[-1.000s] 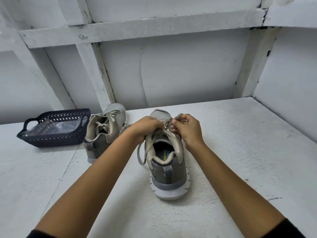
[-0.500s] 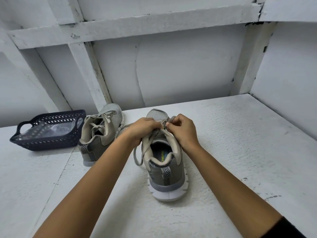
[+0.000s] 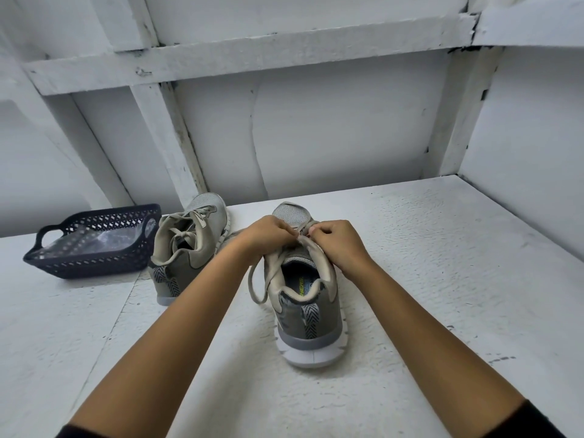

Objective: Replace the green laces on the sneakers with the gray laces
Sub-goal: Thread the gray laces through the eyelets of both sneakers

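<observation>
Two forearms: they reach in from the bottom edge, dark sleeves at the elbows, and meet over the near sneaker [image 3: 308,324].
Near sneaker: grey with a white sole, upright on the table [image 3: 442,267], heel toward the person and toe toward the wall.
Lace [image 3: 254,287]: flat and pale grey-beige. One slack loop hangs down the shoe's left side from under the left hand [image 3: 268,237]; the rest runs up the eyelets beneath both hands.
Left hand: its fingers [image 3: 286,232] are curled over the top of the tongue and grip the lace there.
Right hand [image 3: 339,245]: curled tight, pinching the lace just beside the left hand, knuckles almost touching.
Step, by my reading: work at the top eyelets; whether this is tightening or knotting, I cannot tell.
Handling: the lace looks soft, limp and light and will not hold a shape. Pinch it close to an eyelet to pull, or near the tip to thread. The shoe looks light enough to slide, so steady it at the collar.
Far sneaker [image 3: 186,248]: to the left and beyond, laced in the same pale colour, just beside the basket [image 3: 94,267].
Basket: dark and perforated, with crinkled clear plastic [image 3: 94,245] inside.
Green lace: none visible.
</observation>
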Demonstrator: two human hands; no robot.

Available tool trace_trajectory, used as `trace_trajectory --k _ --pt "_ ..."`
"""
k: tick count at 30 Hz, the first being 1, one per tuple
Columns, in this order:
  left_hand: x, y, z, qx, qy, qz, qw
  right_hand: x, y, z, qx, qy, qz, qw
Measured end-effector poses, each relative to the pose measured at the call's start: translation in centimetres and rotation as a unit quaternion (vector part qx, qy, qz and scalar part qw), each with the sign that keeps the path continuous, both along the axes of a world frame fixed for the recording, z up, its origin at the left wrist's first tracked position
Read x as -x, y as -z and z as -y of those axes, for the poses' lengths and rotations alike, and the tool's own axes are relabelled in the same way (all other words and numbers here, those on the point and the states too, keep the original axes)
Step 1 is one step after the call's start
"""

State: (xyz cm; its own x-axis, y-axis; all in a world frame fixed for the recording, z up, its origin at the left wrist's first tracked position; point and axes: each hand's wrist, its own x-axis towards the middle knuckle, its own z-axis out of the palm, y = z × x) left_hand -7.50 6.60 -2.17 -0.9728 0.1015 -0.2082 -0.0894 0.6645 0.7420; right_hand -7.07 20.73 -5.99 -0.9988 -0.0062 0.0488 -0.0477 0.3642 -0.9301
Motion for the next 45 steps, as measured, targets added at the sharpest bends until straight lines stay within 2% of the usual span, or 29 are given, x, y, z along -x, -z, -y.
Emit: trace_trajectory --k 5,10,12,16,20,21,23,24,26,27,28,29,31,33,35,36,39,41,43,45 --pt "0.1 -0.2 -0.6 0.061 -0.009 -0.007 0.998 -0.5 -0.4 0.2 0.056 -0.022 0.052 0.997" --pt "-0.4 -0.4 -1.4 0.079 -0.033 -0.009 0.996 -2.7 -1.4 0.2 0.109 -0.074 0.050 0.990" --pt "-0.4 -0.4 -1.5 0.076 -0.032 0.001 0.997 -3.6 -1.8 0.6 0.092 -0.091 0.035 0.991" --pt "-0.4 -0.7 -1.1 0.071 -0.047 0.010 0.996 -4.9 -2.7 1.0 0.030 -0.045 0.006 0.999" --pt "-0.9 -1.6 -0.1 0.038 -0.104 -0.039 0.993 -5.5 -3.2 0.9 0.027 -0.029 0.018 0.999" --pt "-1.1 -2.0 0.4 0.012 -0.115 -0.065 0.991 -5.5 -3.2 0.9 0.031 -0.029 0.021 0.999" --pt "-1.2 -3.0 1.8 -0.144 -0.155 -0.091 0.973 -5.5 -3.2 0.8 0.037 -0.033 0.026 0.998" --pt "-1.3 -3.6 2.5 -0.258 -0.172 -0.086 0.947 -5.5 -3.2 0.8 0.038 -0.032 0.028 0.998" --pt "-2.0 -5.2 3.8 -0.453 -0.181 -0.087 0.868 -5.3 -3.0 0.9 0.040 -0.028 0.033 0.998" --pt "-2.1 -5.8 4.4 -0.498 -0.186 -0.101 0.841 -5.2 -2.9 0.9 0.041 -0.026 0.033 0.998" --pt "-2.3 -6.4 4.9 -0.510 -0.199 -0.117 0.829 -5.2 -2.7 0.9 0.042 -0.025 0.031 0.998" --pt "-2.4 -6.8 5.4 -0.484 -0.218 -0.135 0.836 -5.1 -2.7 1.0 0.042 -0.025 0.031 0.998" --pt "-2.2 -7.4 6.2 -0.353 -0.251 -0.164 0.886 -5.1 -2.5 1.0 0.049 -0.022 0.028 0.998" --pt "-1.8 -7.6 6.5 -0.110 -0.238 -0.182 0.948 -5.0 -2.4 1.0 0.056 -0.015 0.026 0.998" --pt "-1.6 -7.2 5.6 0.130 -0.145 -0.179 0.964 -5.0 -2.3 1.0 0.054 -0.009 0.025 0.998" --pt "-1.7 -7.0 4.7 0.209 -0.081 -0.167 0.960 -4.9 -2.3 1.0 0.053 -0.008 0.025 0.998" --pt "-1.1 -5.8 0.8 0.307 0.074 -0.129 0.940 -4.9 -2.3 1.0 0.057 -0.004 0.026 0.998" --pt "-0.2 -4.8 -1.3 0.349 0.131 -0.087 0.924 -4.9 -2.2 1.0 0.057 -0.001 0.026 0.998" --pt "0.9 -3.5 -2.4 0.389 0.132 -0.064 0.909 -4.9 -2.2 0.9 0.061 -0.002 0.027 0.998" --pt "1.5 -2.5 -2.5 0.409 0.104 -0.091 0.902 -4.9 -2.2 0.9 0.065 -0.004 0.026 0.998"
